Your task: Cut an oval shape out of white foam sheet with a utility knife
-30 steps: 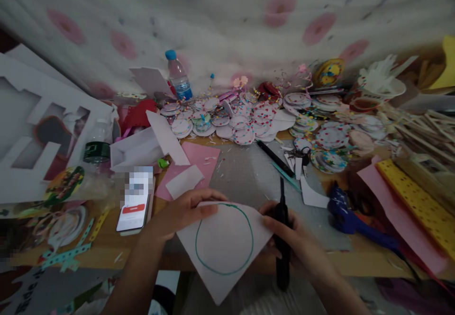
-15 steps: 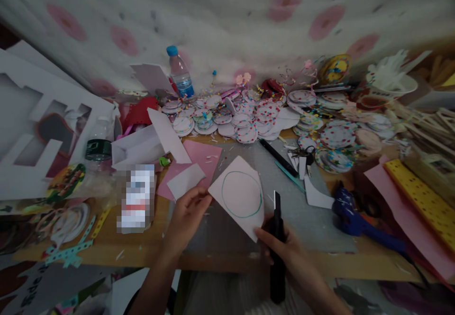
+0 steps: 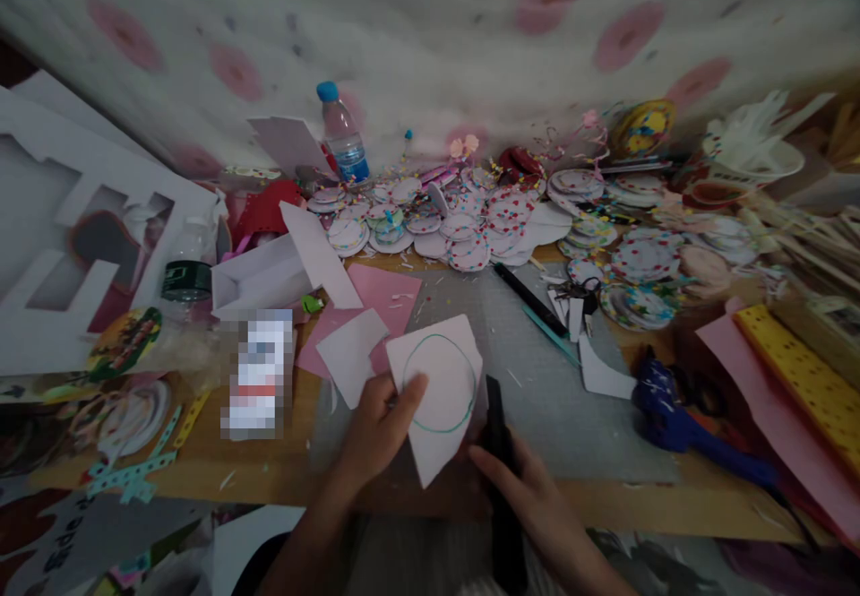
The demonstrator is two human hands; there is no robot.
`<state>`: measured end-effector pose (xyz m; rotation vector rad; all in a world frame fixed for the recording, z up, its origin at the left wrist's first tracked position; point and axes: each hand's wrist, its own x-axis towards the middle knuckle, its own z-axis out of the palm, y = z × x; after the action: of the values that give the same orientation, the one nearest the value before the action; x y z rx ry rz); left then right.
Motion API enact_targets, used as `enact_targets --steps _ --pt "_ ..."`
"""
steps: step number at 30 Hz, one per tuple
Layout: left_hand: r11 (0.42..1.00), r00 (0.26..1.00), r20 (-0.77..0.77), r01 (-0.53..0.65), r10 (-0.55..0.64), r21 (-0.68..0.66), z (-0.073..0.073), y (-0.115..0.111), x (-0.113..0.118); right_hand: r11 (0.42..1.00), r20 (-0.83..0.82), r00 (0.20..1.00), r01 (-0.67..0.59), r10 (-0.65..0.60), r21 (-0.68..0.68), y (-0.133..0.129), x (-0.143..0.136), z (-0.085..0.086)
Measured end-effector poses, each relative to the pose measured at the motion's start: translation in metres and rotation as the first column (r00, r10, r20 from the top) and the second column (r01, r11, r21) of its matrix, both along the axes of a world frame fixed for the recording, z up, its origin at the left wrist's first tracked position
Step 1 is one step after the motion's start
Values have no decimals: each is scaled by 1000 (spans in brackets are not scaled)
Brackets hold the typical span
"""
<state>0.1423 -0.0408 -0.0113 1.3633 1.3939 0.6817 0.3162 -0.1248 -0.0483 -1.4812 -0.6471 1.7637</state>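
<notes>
On your left, a clear bottle with a dark green band (image 3: 186, 280) stands by a white box (image 3: 265, 278). The box is open, so its pale inside walls show. Farther back and to the right is a bottle with a blue cap (image 3: 344, 139). The light is dim, so I cannot tell how much either bottle holds. Next comes your left hand (image 3: 382, 426). It pinches the white paper (image 3: 440, 354), with the thumb on top, by the left side of the green circle (image 3: 449, 390). That paper is in the middle, near the front edge of the desk (image 3: 235, 488). Just to its right is a black cutter (image 3: 497, 426), tip up, with your right hand (image 3: 528, 488) wrapped around it. The step in hand looks like lining up the paper and the cutter side by side. I think the next move calls for a firm pinch on the paper and left fingers kept well away from the cutter's tip. Over on your right, a cup (image 3: 745, 173) holds a bunch of whitish sticks (image 3: 752, 134).
</notes>
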Motion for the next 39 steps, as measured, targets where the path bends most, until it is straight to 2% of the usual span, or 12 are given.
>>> enact_targets --steps 2,4,5,7,9,11,16,19,23,27,31,39 --pt "994 997 -2 72 -72 79 5 6 -10 999 62 998 -3 1 34 4 15 3" --pt "943 974 -95 222 -205 247 9 11 -20 997 141 990 -31 21 73 9 31 9" --pt "889 949 -188 306 -254 342 9 13 -23 995 183 983 -50 33 87 11 38 13" --pt "752 870 -407 462 -279 470 8 17 -26 989 250 966 -93 62 115 15 47 21" --pt "645 777 -567 586 -274 491 2 19 -23 979 318 945 -128 73 156 17 50 27" --pt "599 720 -628 652 -296 465 -5 20 -18 963 380 920 -182 95 199 18 49 32" --pt "602 699 -668 656 -255 456 -18 23 -6 897 510 834 -372 210 239 21 43 39" --pt "597 674 -672 686 -307 416 -18 27 -7 885 576 795 -393 190 250 27 43 40" --pt "638 669 -660 680 -340 361 -15 36 -10 922 490 842 -347 226 170 35 43 40" --pt "620 651 -657 706 -380 342 -14 41 -10 948 383 890 -304 247 94 39 41 41" --pt "601 640 -655 724 -402 339 -13 41 -9 937 348 889 -342 296 77 42 38 44" --pt "565 587 -688 767 -427 304 -11 40 -8 898 425 847 -414 321 147 52 33 56"
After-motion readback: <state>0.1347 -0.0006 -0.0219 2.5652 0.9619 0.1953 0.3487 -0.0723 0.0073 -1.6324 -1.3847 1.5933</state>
